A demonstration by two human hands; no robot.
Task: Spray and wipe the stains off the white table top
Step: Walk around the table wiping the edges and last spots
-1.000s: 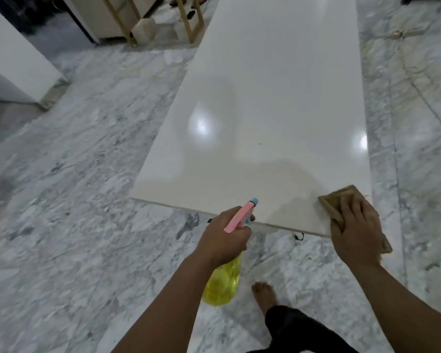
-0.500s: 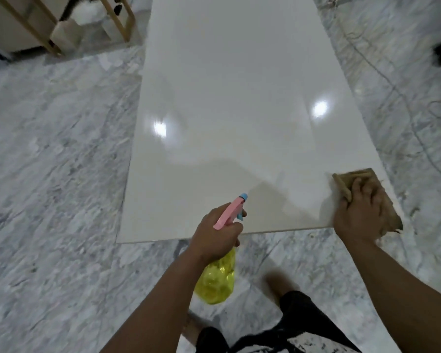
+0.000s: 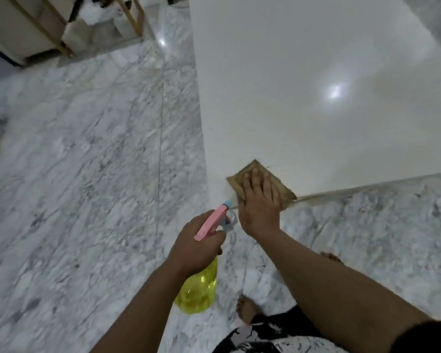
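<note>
The glossy white table top [image 3: 303, 98] fills the upper right of the head view. My right hand [image 3: 259, 203] presses flat on a brown cloth [image 3: 255, 171] at the table's near left corner, close to the near edge. My left hand [image 3: 196, 247] grips a spray bottle [image 3: 199, 289] with a yellow body and a pink trigger head, held over the floor just in front of that corner. Its blue nozzle points toward the table edge. No clear stain shows on the visible surface.
Grey-veined marble floor [image 3: 87, 174] surrounds the table. Wooden-legged furniture [image 3: 49, 29] stands at the far left. My bare foot [image 3: 246, 309] and patterned shorts [image 3: 278, 337] are below my arms. A ceiling light glares on the table [image 3: 334, 90].
My right hand has slid the cloth along the near edge from the table's right corner to its left corner. The view swung with it; the left hand keeps the bottle.
</note>
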